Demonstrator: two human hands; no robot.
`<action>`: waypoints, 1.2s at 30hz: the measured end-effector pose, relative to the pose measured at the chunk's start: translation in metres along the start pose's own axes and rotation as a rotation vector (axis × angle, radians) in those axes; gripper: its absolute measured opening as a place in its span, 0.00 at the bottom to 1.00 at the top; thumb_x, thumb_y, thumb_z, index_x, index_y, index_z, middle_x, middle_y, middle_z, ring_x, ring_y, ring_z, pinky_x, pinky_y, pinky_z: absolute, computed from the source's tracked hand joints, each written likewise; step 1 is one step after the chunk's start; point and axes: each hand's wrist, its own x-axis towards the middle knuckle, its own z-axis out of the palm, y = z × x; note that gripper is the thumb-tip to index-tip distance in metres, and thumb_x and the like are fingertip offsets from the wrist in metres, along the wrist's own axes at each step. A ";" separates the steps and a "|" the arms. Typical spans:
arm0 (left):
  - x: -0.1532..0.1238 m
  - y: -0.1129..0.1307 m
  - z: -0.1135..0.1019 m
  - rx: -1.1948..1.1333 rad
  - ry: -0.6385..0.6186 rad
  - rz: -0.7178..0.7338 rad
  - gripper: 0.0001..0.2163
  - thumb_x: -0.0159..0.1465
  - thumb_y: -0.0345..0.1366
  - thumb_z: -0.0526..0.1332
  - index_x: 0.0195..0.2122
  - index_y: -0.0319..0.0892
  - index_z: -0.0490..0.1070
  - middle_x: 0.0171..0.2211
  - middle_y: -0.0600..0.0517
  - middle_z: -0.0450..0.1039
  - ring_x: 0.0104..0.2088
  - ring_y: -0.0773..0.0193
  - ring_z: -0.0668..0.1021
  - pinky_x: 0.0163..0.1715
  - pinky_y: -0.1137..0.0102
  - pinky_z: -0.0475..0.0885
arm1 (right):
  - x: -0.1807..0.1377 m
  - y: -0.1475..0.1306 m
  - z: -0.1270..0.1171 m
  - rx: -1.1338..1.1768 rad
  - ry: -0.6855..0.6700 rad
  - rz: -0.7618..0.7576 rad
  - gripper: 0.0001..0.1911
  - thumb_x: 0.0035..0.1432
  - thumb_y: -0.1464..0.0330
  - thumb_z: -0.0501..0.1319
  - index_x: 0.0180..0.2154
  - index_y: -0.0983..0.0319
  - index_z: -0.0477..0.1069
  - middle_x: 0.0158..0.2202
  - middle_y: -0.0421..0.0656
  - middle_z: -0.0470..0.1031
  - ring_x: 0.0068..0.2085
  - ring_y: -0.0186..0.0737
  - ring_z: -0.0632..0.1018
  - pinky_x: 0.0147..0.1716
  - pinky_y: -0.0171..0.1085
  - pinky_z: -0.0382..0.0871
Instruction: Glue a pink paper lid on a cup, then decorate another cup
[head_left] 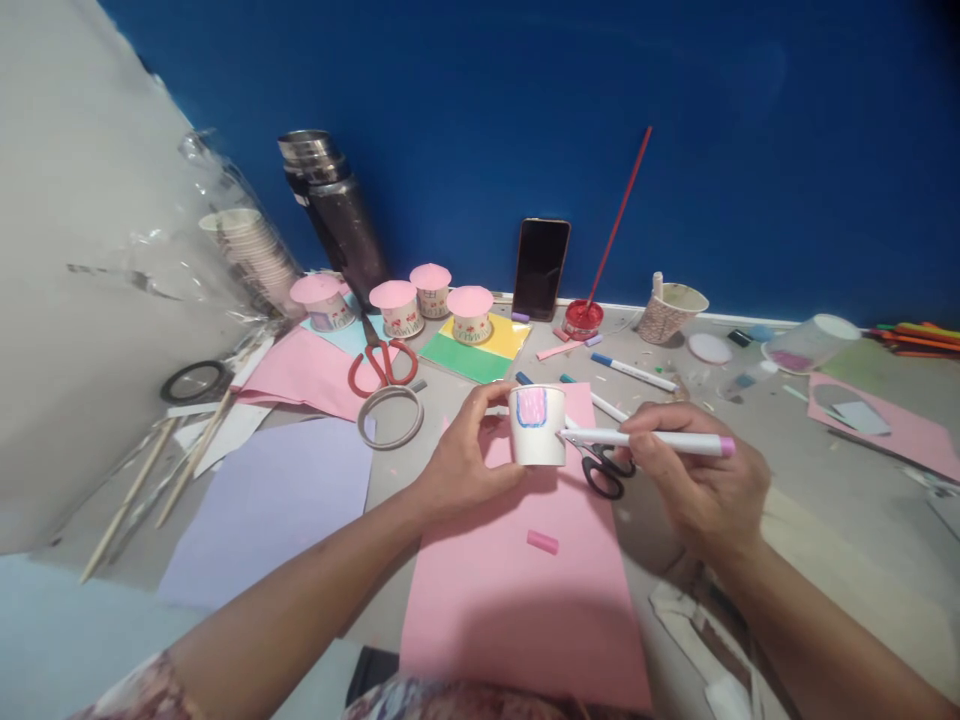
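Observation:
My left hand (pixel 466 452) is wrapped round a small white paper cup (pixel 537 428), held upside down above a pink paper sheet (pixel 517 590). The cup's side shows a pink patch outlined in blue. My right hand (pixel 694 478) pinches a white marker (pixel 645 439) with a pink end; its tip touches the cup's lower right side. A pink marker cap (pixel 542 542) lies on the pink sheet below the cup. Black-handled scissors (pixel 604 470) lie just behind the marker.
Several pink-topped decorated cups (pixel 396 308) stand at the back beside red scissors (pixel 381 362), a tape ring (pixel 390 417), a dark flask (pixel 337 215), a phone (pixel 541 268) and a red paint pot (pixel 583 318). Lilac paper (pixel 270 500) lies left; markers and scraps lie right.

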 end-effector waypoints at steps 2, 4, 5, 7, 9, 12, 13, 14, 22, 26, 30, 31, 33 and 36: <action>0.000 -0.002 0.000 -0.030 -0.013 0.004 0.35 0.55 0.31 0.72 0.63 0.49 0.64 0.65 0.43 0.67 0.65 0.48 0.72 0.65 0.54 0.70 | -0.001 0.002 -0.001 -0.001 -0.006 0.002 0.07 0.64 0.67 0.66 0.32 0.58 0.78 0.22 0.38 0.78 0.20 0.35 0.79 0.19 0.31 0.71; 0.000 -0.003 -0.001 -0.064 -0.022 -0.001 0.34 0.55 0.30 0.72 0.63 0.49 0.64 0.65 0.43 0.68 0.65 0.48 0.72 0.66 0.54 0.69 | -0.002 0.003 -0.002 0.002 -0.009 0.003 0.07 0.65 0.66 0.66 0.32 0.58 0.79 0.23 0.39 0.79 0.21 0.35 0.79 0.19 0.31 0.72; 0.000 -0.002 -0.001 -0.081 -0.026 -0.008 0.34 0.55 0.29 0.71 0.62 0.49 0.64 0.64 0.43 0.68 0.65 0.49 0.73 0.66 0.54 0.70 | -0.002 0.003 -0.002 0.005 -0.013 0.001 0.07 0.65 0.66 0.66 0.32 0.58 0.79 0.23 0.39 0.79 0.21 0.36 0.79 0.20 0.31 0.73; 0.000 -0.001 -0.001 -0.104 -0.029 -0.026 0.33 0.55 0.29 0.71 0.62 0.49 0.64 0.64 0.43 0.69 0.65 0.48 0.74 0.65 0.54 0.70 | -0.003 0.004 -0.003 0.015 -0.019 -0.009 0.06 0.65 0.67 0.66 0.34 0.58 0.79 0.24 0.39 0.79 0.21 0.35 0.80 0.20 0.31 0.73; 0.001 -0.001 -0.001 -0.108 -0.030 -0.031 0.33 0.55 0.28 0.71 0.61 0.49 0.65 0.63 0.44 0.69 0.64 0.48 0.74 0.65 0.54 0.71 | -0.003 0.004 -0.003 0.023 -0.022 -0.017 0.05 0.65 0.68 0.66 0.34 0.58 0.79 0.24 0.38 0.80 0.21 0.34 0.79 0.20 0.31 0.73; 0.001 -0.001 -0.001 -0.098 -0.028 -0.021 0.33 0.54 0.28 0.71 0.61 0.49 0.65 0.63 0.44 0.70 0.64 0.49 0.74 0.65 0.54 0.70 | -0.003 0.003 -0.002 0.033 -0.013 -0.014 0.05 0.64 0.67 0.67 0.34 0.58 0.79 0.26 0.39 0.80 0.21 0.35 0.80 0.20 0.31 0.74; 0.001 -0.001 -0.001 -0.099 -0.029 -0.022 0.33 0.54 0.28 0.71 0.61 0.49 0.65 0.63 0.44 0.70 0.64 0.49 0.74 0.65 0.55 0.70 | -0.003 0.003 -0.002 0.035 -0.008 -0.010 0.05 0.64 0.67 0.67 0.34 0.58 0.79 0.26 0.40 0.81 0.21 0.35 0.80 0.20 0.31 0.74; 0.001 -0.001 -0.001 -0.101 -0.030 -0.024 0.34 0.54 0.28 0.71 0.61 0.49 0.65 0.63 0.44 0.70 0.64 0.48 0.74 0.65 0.54 0.70 | -0.002 0.002 -0.002 0.036 0.000 -0.009 0.06 0.64 0.67 0.67 0.33 0.58 0.79 0.26 0.40 0.81 0.21 0.35 0.80 0.20 0.31 0.74; 0.001 -0.004 0.000 -0.121 -0.045 -0.014 0.34 0.55 0.28 0.71 0.62 0.50 0.65 0.64 0.44 0.69 0.64 0.49 0.74 0.65 0.55 0.71 | -0.004 0.004 -0.004 0.012 -0.018 -0.025 0.05 0.65 0.68 0.66 0.34 0.58 0.79 0.24 0.38 0.80 0.21 0.34 0.79 0.20 0.30 0.73; 0.001 -0.005 0.000 -0.134 -0.039 -0.009 0.34 0.55 0.29 0.72 0.62 0.49 0.65 0.63 0.43 0.70 0.64 0.48 0.74 0.64 0.55 0.71 | -0.003 0.004 -0.003 -0.007 -0.021 -0.006 0.06 0.64 0.66 0.66 0.33 0.58 0.79 0.23 0.38 0.79 0.21 0.36 0.79 0.20 0.32 0.72; 0.002 -0.003 0.000 -0.131 -0.044 -0.016 0.34 0.55 0.29 0.72 0.62 0.49 0.66 0.63 0.44 0.70 0.64 0.48 0.74 0.64 0.55 0.71 | -0.002 0.004 -0.004 -0.016 -0.023 -0.013 0.06 0.64 0.66 0.66 0.33 0.58 0.79 0.23 0.38 0.79 0.21 0.36 0.79 0.20 0.32 0.72; 0.001 -0.003 0.000 -0.130 -0.043 -0.016 0.34 0.54 0.29 0.72 0.62 0.49 0.66 0.63 0.44 0.70 0.64 0.48 0.74 0.64 0.55 0.71 | -0.002 0.004 -0.004 -0.014 -0.028 -0.020 0.06 0.64 0.66 0.66 0.33 0.58 0.79 0.23 0.38 0.79 0.21 0.36 0.79 0.21 0.32 0.72; 0.001 -0.003 0.000 -0.130 -0.046 -0.020 0.34 0.54 0.29 0.72 0.62 0.49 0.66 0.63 0.44 0.70 0.64 0.48 0.74 0.64 0.55 0.71 | -0.002 0.004 -0.005 -0.013 -0.044 -0.028 0.06 0.65 0.67 0.66 0.33 0.58 0.79 0.24 0.38 0.80 0.22 0.36 0.79 0.21 0.32 0.72; 0.001 -0.003 0.000 -0.131 -0.047 -0.024 0.33 0.54 0.29 0.72 0.62 0.49 0.66 0.63 0.44 0.70 0.64 0.48 0.74 0.64 0.55 0.71 | -0.003 0.005 -0.006 -0.023 -0.071 -0.047 0.06 0.65 0.69 0.65 0.33 0.58 0.79 0.24 0.38 0.79 0.23 0.36 0.79 0.23 0.33 0.73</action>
